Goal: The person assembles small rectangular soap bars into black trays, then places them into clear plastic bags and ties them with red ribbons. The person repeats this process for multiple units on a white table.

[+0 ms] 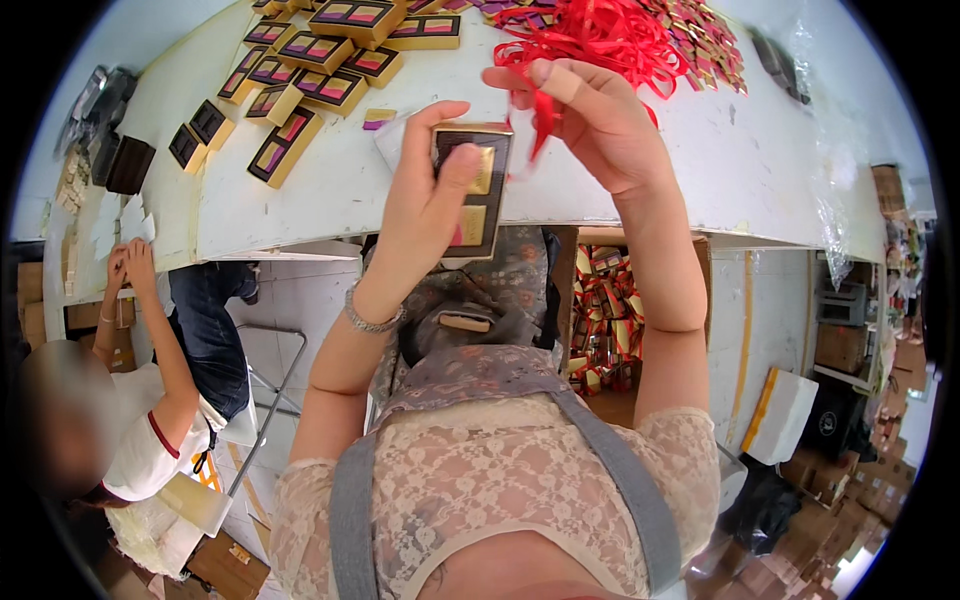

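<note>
A: Head view, and your left hand (415, 205) is clamped on the windowed gift box (481, 196), thumb across its front, held up by the table (335, 205)'s near edge!
B: Which way does it lie?
A: Long axis running away from your body, one short end toward the far side, windows facing you.
B: And its looks?
A: Dark front, two windows showing gold and some pink, gold edging. Your right hand (610, 125) has its fingers pinched on red ribbon (543, 118), just beside the box.

We see a cream lace top (490, 455), gray flowery apron (490, 375), gray straps (353, 520), silver bracelet (370, 314) and finger bandage (562, 84).
</note>
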Demonstrator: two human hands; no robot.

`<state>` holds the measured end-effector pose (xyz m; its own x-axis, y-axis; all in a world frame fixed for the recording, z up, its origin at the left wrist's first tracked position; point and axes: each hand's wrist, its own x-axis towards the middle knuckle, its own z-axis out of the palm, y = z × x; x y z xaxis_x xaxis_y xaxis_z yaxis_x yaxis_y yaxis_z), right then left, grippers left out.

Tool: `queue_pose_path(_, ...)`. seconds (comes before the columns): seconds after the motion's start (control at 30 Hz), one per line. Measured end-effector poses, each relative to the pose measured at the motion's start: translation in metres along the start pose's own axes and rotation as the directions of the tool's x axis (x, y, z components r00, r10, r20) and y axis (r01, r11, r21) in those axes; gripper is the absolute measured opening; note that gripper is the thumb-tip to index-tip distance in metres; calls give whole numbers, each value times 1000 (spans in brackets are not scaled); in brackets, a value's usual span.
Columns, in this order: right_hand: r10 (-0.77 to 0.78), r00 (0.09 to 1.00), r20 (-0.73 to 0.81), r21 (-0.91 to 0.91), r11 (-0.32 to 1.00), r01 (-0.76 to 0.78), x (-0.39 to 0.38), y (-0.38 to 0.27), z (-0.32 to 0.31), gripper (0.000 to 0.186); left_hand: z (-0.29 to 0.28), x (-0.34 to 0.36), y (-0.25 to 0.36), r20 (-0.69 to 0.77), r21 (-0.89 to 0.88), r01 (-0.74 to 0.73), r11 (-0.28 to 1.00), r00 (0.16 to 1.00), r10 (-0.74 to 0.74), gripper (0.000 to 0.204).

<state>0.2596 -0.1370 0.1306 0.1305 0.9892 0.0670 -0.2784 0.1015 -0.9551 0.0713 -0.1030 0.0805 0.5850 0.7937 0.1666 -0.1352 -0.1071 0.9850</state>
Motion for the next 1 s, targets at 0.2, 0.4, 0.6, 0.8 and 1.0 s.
queue_pose_path(0.2,-43,993,109,-275,959,72,14,15,26,31,-9,15,-21,-125,491,-254,833,926,356,78)
queue_pose_path(0.4,-1,973,232,-539,833,129,21,9,41,29,-14,10,-16,-171,480,-229,847,922,347,78)
queue_pose_path(0.6,-299,953,43,-455,843,285,12,35,37,35,-12,10,-8,-316,-139,-101,985,947,53,22)
queue_pose_path(0.8,-167,982,93,-498,846,191,-33,88,20,36,-29,22,-11,-462,-215,-48,975,885,-58,19)
queue_pose_path(1.0,-568,823,22,-857,414,308,-11,90,2,18,-41,20,-22,-438,-319,-27,948,891,-122,20)
